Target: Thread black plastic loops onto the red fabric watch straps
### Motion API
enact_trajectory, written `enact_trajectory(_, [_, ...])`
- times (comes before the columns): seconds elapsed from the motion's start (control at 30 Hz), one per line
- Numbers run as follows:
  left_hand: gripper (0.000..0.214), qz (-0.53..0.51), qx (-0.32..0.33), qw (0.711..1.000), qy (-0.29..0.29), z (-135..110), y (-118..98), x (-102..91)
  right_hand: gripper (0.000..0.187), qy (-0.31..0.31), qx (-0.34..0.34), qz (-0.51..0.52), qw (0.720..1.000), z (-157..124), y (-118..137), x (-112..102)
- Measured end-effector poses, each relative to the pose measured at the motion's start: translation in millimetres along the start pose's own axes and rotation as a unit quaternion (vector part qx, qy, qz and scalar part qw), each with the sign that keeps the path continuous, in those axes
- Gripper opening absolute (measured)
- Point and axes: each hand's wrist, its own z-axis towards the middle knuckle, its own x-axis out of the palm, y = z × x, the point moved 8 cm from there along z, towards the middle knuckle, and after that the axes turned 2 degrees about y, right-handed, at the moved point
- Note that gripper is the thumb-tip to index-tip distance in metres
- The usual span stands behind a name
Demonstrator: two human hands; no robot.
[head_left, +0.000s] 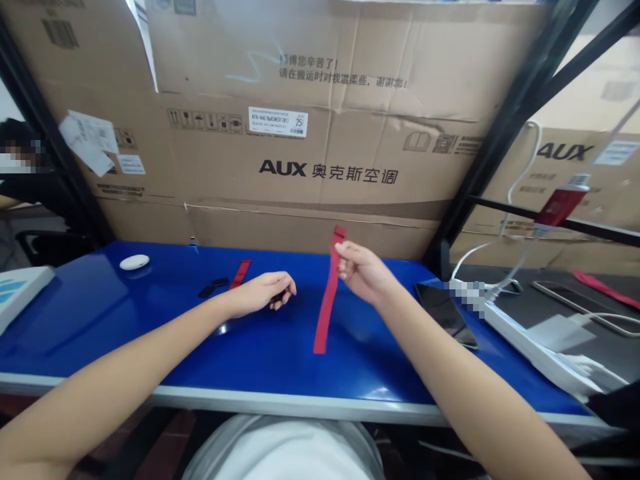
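Observation:
My right hand (pixel 361 270) pinches a long red strap (pixel 327 300) near its top end, and the strap hangs down over the blue table (pixel 150 320). My left hand (pixel 263 292) rests on the table with its fingers curled round a small dark object that I cannot make out. Just behind the left hand lie a second red strap (pixel 241 273) and a small black piece (pixel 213 287).
A white oval object (pixel 134 262) sits at the table's back left, a white box (pixel 15 293) at the left edge. A dark phone (pixel 445 312) lies at the right, beside a white power strip (pixel 530 343) with cables. Large cardboard boxes (pixel 320 133) stand behind.

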Motion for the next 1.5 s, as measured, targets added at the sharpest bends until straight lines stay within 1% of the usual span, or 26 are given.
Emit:
enact_trajectory(0.03, [0.045,-0.001,0.007,1.0,-0.013,2,-3,0.4,0.033,0.003,0.022,-0.007,1.0,2,-13,4])
enact_trajectory(0.1, [0.05,0.021,0.02,1.0,-0.01,6,-10,7.2,0.035,0.015,0.03,-0.015,0.999,4,-32,15])
enact_trajectory(0.2, [0.05,0.09,0.016,0.996,-0.005,7,-14,9.9,0.034,0.039,0.036,-0.034,0.998,6,-47,28])
enact_trajectory(0.23, [0.049,0.122,0.005,0.992,-0.014,6,-13,4.6,0.033,0.043,0.039,-0.053,0.997,6,-48,28])
enact_trajectory(0.3, [0.048,0.206,-0.024,0.977,-0.05,3,-9,-16.5,0.03,0.036,0.046,-0.119,0.991,8,-46,20])
enact_trajectory(0.37, [0.045,0.323,-0.051,0.939,-0.103,-2,-4,-46.4,0.024,0.006,0.051,-0.234,0.971,11,-42,0])
enact_trajectory(0.4, [0.043,0.388,-0.065,0.91,-0.129,-5,-3,-61.8,0.02,-0.016,0.052,-0.311,0.949,13,-39,-13])
enact_trajectory(0.43, [0.04,0.442,-0.088,0.878,-0.159,-8,0,-77.7,0.016,-0.043,0.054,-0.402,0.913,14,-36,-26])
enact_trajectory(0.5, [0.038,0.521,-0.154,0.813,-0.209,-17,7,-105.6,0.02,-0.09,0.048,-0.584,0.805,17,-28,-49])
enact_trajectory(0.57, [0.038,0.561,-0.219,0.759,-0.249,-27,12,-125.1,0.03,-0.094,0.063,-0.706,0.699,20,-28,-62])
enact_trajectory(0.6, [0.039,0.571,-0.246,0.738,-0.263,-31,13,-131.3,0.034,-0.086,0.079,-0.742,0.66,21,-31,-67])
enact_trajectory(0.63, [0.038,0.576,-0.269,0.722,-0.273,-34,15,-135.4,0.037,-0.076,0.095,-0.766,0.631,21,-35,-69])
enact_trajectory(0.67, [0.039,0.578,-0.286,0.711,-0.279,-36,16,-137.8,0.039,-0.066,0.108,-0.781,0.611,21,-38,-70])
enact_trajectory(0.73, [0.042,0.579,-0.308,0.7,-0.282,-37,17,-139.7,0.04,-0.049,0.115,-0.798,0.59,19,-42,-66])
enact_trajectory(0.8, [0.047,0.573,-0.321,0.699,-0.281,-36,19,-141.0,0.038,-0.031,0.101,-0.806,0.583,15,-44,-54])
enact_trajectory(0.9, [0.048,0.56,-0.343,0.703,-0.274,-35,24,-143.2,0.035,0.0,0.072,-0.807,0.586,6,-48,-31])
enact_trajectory(0.93, [0.045,0.556,-0.35,0.704,-0.269,-36,26,-143.3,0.034,0.011,0.063,-0.803,0.592,3,-49,-24])
enact_trajectory(1.0, [0.038,0.554,-0.363,0.701,-0.264,-39,28,-142.7,0.033,0.032,0.041,-0.783,0.62,0,-50,-12])
enact_trajectory(1.07, [0.038,0.557,-0.373,0.694,-0.264,-44,28,-140.5,0.035,0.04,0.01,-0.756,0.653,1,-46,-7])
enact_trajectory(1.1, [0.039,0.562,-0.373,0.688,-0.267,-46,27,-138.7,0.04,0.037,-0.01,-0.748,0.663,3,-42,-7])
enact_trajectory(1.17, [0.04,0.589,-0.353,0.671,-0.28,-46,21,-133.1,0.051,0.016,-0.042,-0.751,0.658,8,-31,-16])
enact_trajectory(1.23, [0.039,0.632,-0.292,0.656,-0.293,-40,10,-121.7,0.054,-0.003,-0.05,-0.767,0.639,13,-24,-31])
enact_trajectory(1.3, [0.038,0.664,-0.198,0.664,-0.28,-27,-1,-101.5,0.051,0.005,-0.046,-0.764,0.644,18,-23,-45])
enact_trajectory(1.33, [0.038,0.668,-0.146,0.68,-0.265,-20,-5,-88.4,0.047,0.02,-0.044,-0.757,0.651,20,-25,-50])
enact_trajectory(1.4, [0.037,0.646,-0.05,0.726,-0.228,-8,-11,-60.3,0.036,0.052,-0.047,-0.74,0.669,22,-30,-51])
enact_trajectory(1.5, [0.038,0.582,0.045,0.791,-0.186,2,-14,-22.9,0.02,0.077,-0.056,-0.708,0.7,22,-37,-41])
